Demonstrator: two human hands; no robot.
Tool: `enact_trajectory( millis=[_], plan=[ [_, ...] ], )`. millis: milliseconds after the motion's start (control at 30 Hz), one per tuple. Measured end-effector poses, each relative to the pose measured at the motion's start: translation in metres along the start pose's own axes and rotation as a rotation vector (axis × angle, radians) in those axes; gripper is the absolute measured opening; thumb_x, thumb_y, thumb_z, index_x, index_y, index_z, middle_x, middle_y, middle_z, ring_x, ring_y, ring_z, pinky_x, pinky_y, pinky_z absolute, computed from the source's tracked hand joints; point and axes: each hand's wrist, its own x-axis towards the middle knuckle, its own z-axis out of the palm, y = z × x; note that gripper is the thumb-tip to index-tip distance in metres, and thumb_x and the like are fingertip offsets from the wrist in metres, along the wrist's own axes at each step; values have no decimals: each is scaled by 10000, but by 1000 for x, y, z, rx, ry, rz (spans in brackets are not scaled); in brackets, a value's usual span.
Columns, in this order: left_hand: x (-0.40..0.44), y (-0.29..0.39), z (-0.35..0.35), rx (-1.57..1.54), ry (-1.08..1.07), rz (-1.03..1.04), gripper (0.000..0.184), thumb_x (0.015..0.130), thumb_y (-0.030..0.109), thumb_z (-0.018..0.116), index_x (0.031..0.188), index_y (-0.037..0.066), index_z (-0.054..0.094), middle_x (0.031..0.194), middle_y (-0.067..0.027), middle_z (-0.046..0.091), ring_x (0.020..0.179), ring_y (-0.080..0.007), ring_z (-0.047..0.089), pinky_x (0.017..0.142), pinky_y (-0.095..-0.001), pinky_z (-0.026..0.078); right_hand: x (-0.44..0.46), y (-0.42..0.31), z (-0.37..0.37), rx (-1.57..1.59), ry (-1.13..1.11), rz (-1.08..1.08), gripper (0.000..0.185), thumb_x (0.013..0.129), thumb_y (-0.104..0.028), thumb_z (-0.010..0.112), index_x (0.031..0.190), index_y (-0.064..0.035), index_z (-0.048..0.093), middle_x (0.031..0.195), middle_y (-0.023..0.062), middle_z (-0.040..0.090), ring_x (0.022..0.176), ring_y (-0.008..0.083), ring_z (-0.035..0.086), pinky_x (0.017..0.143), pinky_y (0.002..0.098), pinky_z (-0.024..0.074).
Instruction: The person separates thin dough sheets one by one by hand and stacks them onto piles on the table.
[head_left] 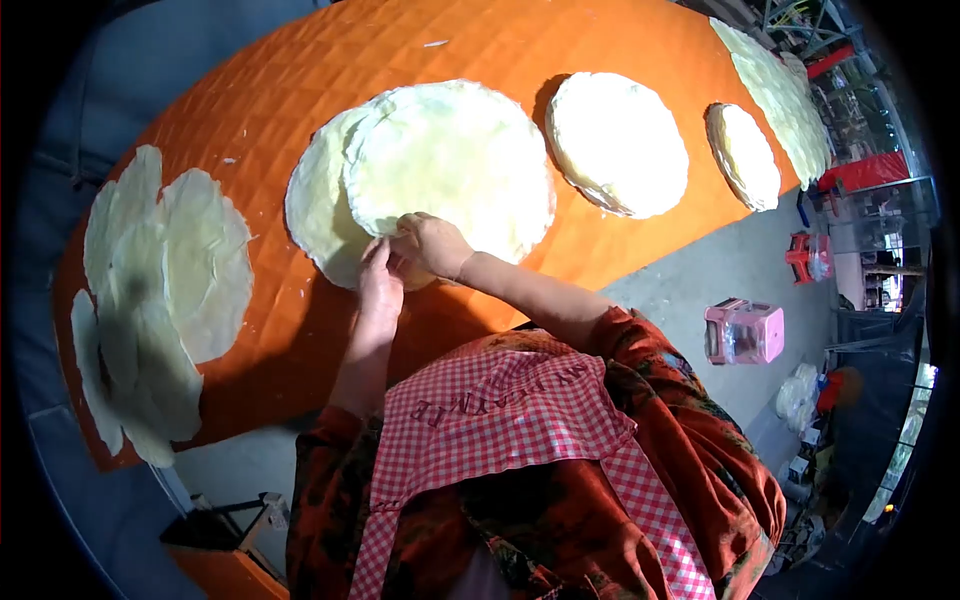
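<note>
My left hand and my right hand meet at the near edge of a thin, round, pale flatbread sheet. Both hands' fingers are closed in a pinch on its rim, and the fingertips partly hide each other. Beneath it, sticking out to the left, lies another pale round sheet. To the right of my hands sits a thick round stack of the same sheets. Everything rests on an orange quilted table cover.
Overlapping loose sheets lie at the table's left end. Farther right are a smaller stack and more sheets at the far end. A pink stool and a red stool stand on the grey floor. Small white scraps dot the cover.
</note>
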Motion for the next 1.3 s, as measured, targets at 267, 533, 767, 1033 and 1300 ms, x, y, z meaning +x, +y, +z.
enact_trajectory(
  millis=[267,533,767,1033,1300],
  plan=[
    [13,-20,-44,45,355,46,80,863,182,543,849,108,518,760,-8,512,633,-127,496,554,-241,401,36,60,3,321,21,188,82,729,-67,584,683,-10,620,627,100,627,622,204,616,623,329,487],
    [-5,8,-11,221,522,124,294,849,139,555,1095,29,436,1042,-105,492,905,-182,510,697,-303,447,51,76,-107,591,-26,312,153,914,-80,459,894,51,536,691,101,556,494,186,559,481,328,498],
    [27,-14,-51,470,519,145,233,829,67,574,1040,22,485,867,-63,552,741,-198,549,626,-340,466,133,148,-228,132,46,67,266,848,-186,556,1039,-39,668,960,83,667,864,183,610,794,338,482],
    [2,7,-17,419,542,41,324,814,103,550,1113,35,446,952,-87,535,686,-206,545,409,-328,422,183,83,-426,-132,98,-50,257,872,-229,561,1002,-41,679,838,27,653,743,109,582,689,288,485],
    [2,0,-19,433,356,332,349,843,81,568,1164,35,440,962,-78,532,758,-169,516,668,-307,456,160,-28,-239,-471,311,-525,274,897,-181,460,1047,-50,647,908,130,668,841,281,618,801,375,464]
  ],
)
